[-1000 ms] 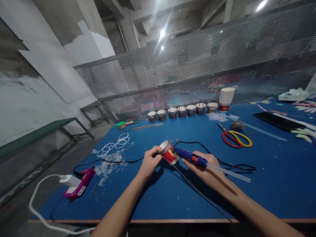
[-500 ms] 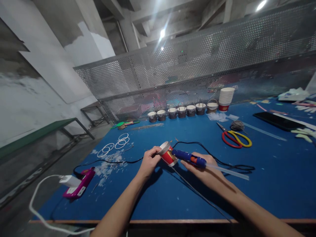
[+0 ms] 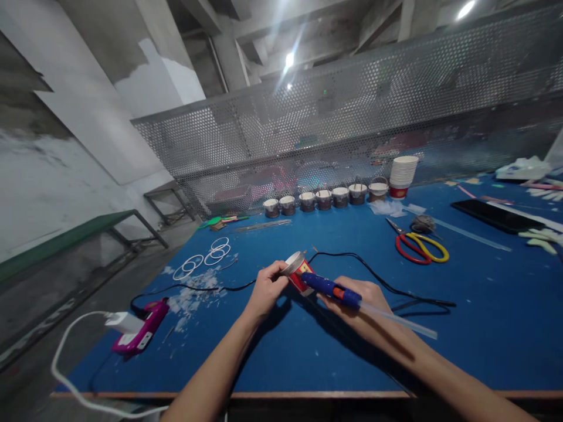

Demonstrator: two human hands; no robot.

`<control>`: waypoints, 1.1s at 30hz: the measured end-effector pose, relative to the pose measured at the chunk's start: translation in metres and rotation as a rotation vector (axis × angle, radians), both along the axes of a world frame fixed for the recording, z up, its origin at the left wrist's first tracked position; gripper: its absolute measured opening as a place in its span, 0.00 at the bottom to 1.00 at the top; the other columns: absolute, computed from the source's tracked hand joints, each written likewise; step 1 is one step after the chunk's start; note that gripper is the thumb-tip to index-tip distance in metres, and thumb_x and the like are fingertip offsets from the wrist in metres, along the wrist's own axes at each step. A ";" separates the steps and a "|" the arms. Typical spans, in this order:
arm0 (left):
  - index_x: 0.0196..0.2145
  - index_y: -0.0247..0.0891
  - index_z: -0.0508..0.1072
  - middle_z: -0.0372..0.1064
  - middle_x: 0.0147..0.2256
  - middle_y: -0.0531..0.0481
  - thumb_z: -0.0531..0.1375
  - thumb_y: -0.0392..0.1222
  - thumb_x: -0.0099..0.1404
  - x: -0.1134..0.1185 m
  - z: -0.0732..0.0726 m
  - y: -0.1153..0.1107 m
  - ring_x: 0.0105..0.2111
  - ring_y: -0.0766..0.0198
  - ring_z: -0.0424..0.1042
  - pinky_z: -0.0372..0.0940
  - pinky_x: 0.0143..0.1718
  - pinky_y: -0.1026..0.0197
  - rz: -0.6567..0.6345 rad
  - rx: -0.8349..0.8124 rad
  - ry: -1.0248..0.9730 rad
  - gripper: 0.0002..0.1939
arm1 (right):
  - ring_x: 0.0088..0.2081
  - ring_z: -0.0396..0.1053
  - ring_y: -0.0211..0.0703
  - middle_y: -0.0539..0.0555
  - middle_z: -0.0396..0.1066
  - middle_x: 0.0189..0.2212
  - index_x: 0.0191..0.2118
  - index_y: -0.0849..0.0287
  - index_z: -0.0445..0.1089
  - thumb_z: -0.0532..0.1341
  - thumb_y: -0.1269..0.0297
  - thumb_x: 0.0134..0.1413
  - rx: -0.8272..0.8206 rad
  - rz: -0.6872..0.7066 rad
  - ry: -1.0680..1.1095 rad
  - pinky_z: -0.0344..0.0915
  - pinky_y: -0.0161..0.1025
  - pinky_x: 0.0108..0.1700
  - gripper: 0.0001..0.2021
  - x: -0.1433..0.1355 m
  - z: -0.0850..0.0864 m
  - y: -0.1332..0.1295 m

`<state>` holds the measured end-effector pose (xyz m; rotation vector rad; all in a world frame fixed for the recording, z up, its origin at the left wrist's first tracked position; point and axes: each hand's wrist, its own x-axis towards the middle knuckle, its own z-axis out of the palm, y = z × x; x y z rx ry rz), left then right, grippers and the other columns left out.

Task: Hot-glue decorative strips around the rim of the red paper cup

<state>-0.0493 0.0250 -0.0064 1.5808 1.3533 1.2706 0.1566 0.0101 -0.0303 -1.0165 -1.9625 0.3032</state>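
Note:
Tilted over the middle of the blue table is a red paper cup [image 3: 301, 275] with a grey band around its rim. My left hand [image 3: 269, 287] grips this cup by the rim, thumb and fingers closed on its left side. A blue glue gun [image 3: 328, 288] sits in my right hand [image 3: 358, 305], its nozzle at the cup's side just under the grey band. From the gun's back end sticks a long clear glue stick [image 3: 404, 321]. Whether the nozzle touches the cup, I cannot tell.
Several grey-wrapped cups [image 3: 324, 199] line the back beside a stack of paper cups [image 3: 403, 176]. Scissors [image 3: 420, 246], grey yarn [image 3: 423, 223] and a black phone [image 3: 496, 215] lie right. White rings [image 3: 202, 258], scraps and a pink power strip [image 3: 143, 331] are left; a black cord [image 3: 352, 254] crosses the table.
My right hand and the glue gun have shifted slightly left and down along the cup. The cord hanging below the gun has swung right. My left hand stays put, with the cup slightly turned.

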 end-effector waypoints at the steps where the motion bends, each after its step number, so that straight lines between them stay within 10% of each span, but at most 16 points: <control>1: 0.20 0.38 0.72 0.67 0.23 0.53 0.57 0.37 0.47 0.001 0.000 0.000 0.26 0.64 0.63 0.60 0.31 0.64 0.000 -0.004 -0.003 0.04 | 0.17 0.62 0.36 0.50 0.68 0.16 0.23 0.58 0.68 0.54 0.52 0.59 0.037 -0.009 -0.023 0.51 0.33 0.22 0.19 -0.001 -0.001 0.000; 10: 0.21 0.38 0.73 0.66 0.23 0.53 0.57 0.37 0.48 0.003 0.002 -0.002 0.27 0.65 0.63 0.59 0.31 0.64 -0.020 -0.021 0.003 0.05 | 0.17 0.63 0.37 0.52 0.70 0.17 0.24 0.59 0.70 0.53 0.54 0.61 0.194 -0.056 -0.110 0.51 0.34 0.24 0.20 -0.001 -0.005 0.001; 33: 0.21 0.37 0.71 0.66 0.21 0.54 0.56 0.37 0.44 -0.010 -0.011 0.008 0.25 0.66 0.61 0.56 0.30 0.64 0.002 -0.057 -0.215 0.05 | 0.19 0.53 0.35 0.46 0.58 0.16 0.23 0.57 0.64 0.61 0.59 0.39 -0.743 0.035 0.385 0.49 0.35 0.22 0.07 0.028 0.024 0.021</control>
